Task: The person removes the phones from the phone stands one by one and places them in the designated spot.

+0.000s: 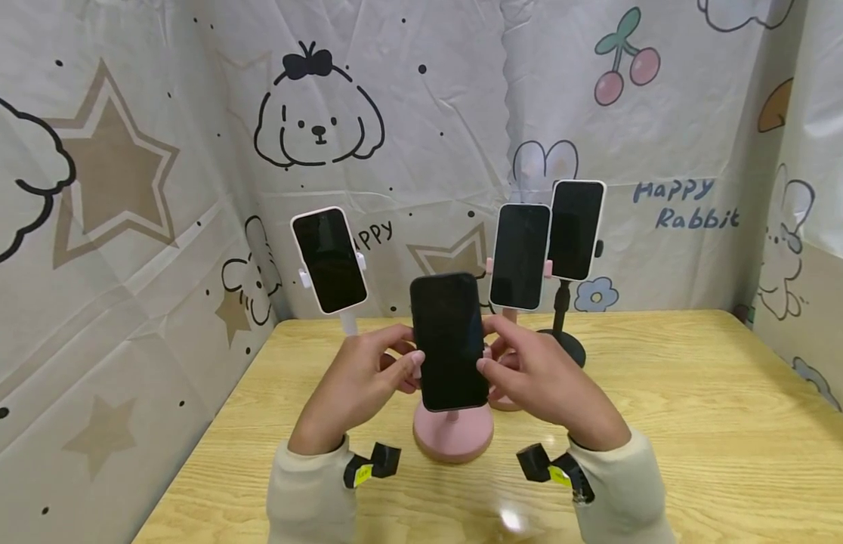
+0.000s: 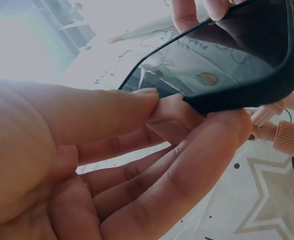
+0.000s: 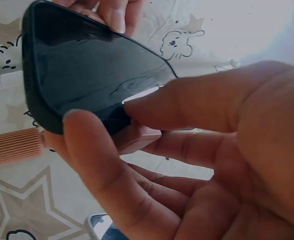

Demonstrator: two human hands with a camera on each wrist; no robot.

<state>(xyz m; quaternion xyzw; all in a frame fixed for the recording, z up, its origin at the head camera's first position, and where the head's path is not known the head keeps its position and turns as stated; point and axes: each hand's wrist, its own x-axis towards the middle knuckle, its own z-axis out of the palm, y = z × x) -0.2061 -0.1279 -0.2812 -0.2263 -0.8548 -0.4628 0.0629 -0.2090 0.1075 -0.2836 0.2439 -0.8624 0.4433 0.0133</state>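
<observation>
A black-cased phone [image 1: 450,347] stands upright with a dark screen in a pink phone stand, whose round base [image 1: 453,437] rests on the table. At the phone's left edge, my left hand [image 1: 369,374] pinches it between thumb and index finger, beside a pink clamp arm [image 2: 176,119]. My right hand [image 1: 535,372] holds the opposite edge the same way, thumb in front, next to the other clamp arm [image 3: 136,138]. The ribbed pink stem [image 3: 14,146] shows below the phone in the right wrist view. The phone's back is hidden.
Behind, a phone [image 1: 329,261] sits in a white stand at left. Another phone [image 1: 520,257] in a pink stand and a phone [image 1: 576,230] in a black stand are at right. The wooden table [image 1: 700,408] meets printed cloth walls [image 1: 421,151].
</observation>
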